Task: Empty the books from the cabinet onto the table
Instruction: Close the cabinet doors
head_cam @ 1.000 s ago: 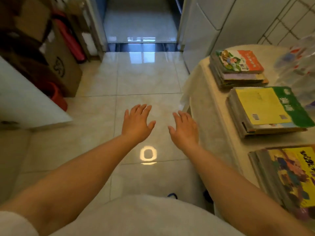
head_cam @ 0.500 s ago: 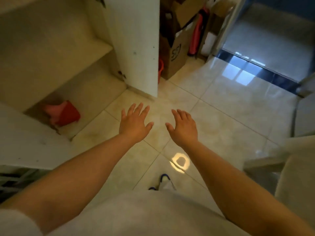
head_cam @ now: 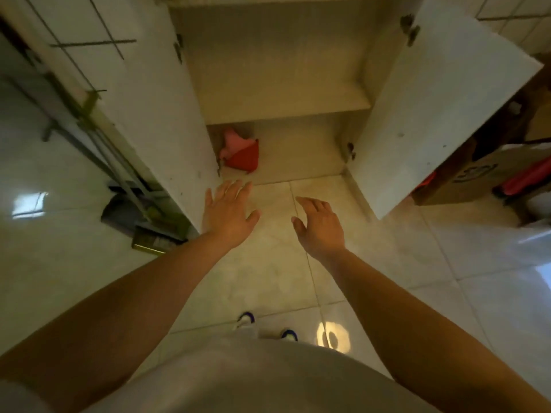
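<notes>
A low white cabinet [head_cam: 283, 70] stands straight ahead with both doors swung wide. Its shelf [head_cam: 286, 105] shows bare, and no book is visible inside. On the cabinet floor at the left lies a red and pink object [head_cam: 241, 153]. My left hand [head_cam: 228, 214] reaches forward over the floor tiles just in front of the cabinet's left door, fingers spread and holding nothing. My right hand [head_cam: 320, 226] hovers beside it, fingers relaxed and slightly bent, also holding nothing. The table and its books are out of view.
The left door [head_cam: 143, 108] and right door [head_cam: 441, 108] jut out on either side of my hands. A dustpan and broom handles [head_cam: 125, 204] lean at the left. A cardboard box [head_cam: 483, 171] and red items sit at the right. My shoes [head_cam: 247, 318] stand on the glossy tiles.
My view has swung left from the table with its book stacks to face the open cabinet head-on. Both hands stay held out in front, holding nothing.
</notes>
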